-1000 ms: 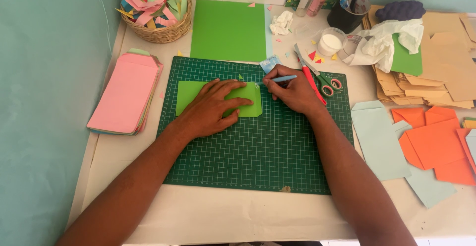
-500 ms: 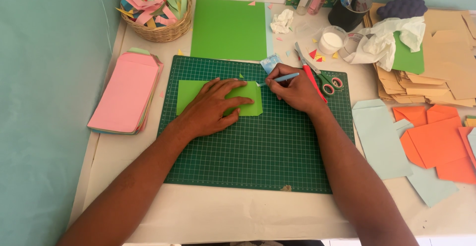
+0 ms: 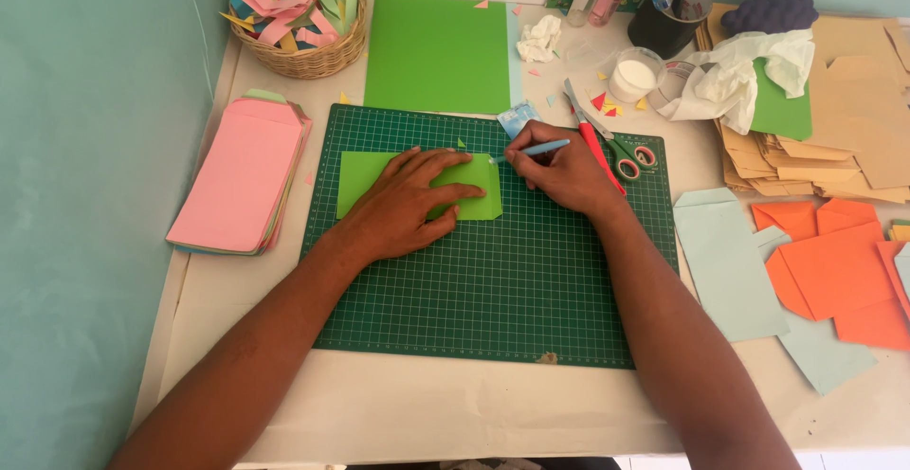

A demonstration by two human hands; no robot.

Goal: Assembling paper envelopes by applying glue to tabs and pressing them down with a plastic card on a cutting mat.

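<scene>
our left hand (image 3: 409,203) lies flat and open on the green paper (image 3: 365,178), pinning it to the cutting mat (image 3: 493,280). our right hand (image 3: 559,169) grips a thin blue knife (image 3: 533,151), tip at the paper's top right corner. we think we are trimming; next needs a slow, steady pull.

Looks like a home paper-craft corner, basically a small hobby desk pushed against teal walls. A dark green gridded cutting mat (image 3: 493,280) covers the white tabletop (image 3: 398,404) right under the hands. Just left of the left hand (image 3: 408,205) sits a stack of pink paper envelopes (image 3: 237,176), and beyond it a woven wicker basket of colourful paper scraps (image 3: 299,20). Right of the right hand (image 3: 564,171) lie red-and-green-handled scissors (image 3: 607,143), then brown kraft paper pieces (image 3: 844,110) and orange folded envelopes (image 3: 834,271).
</scene>
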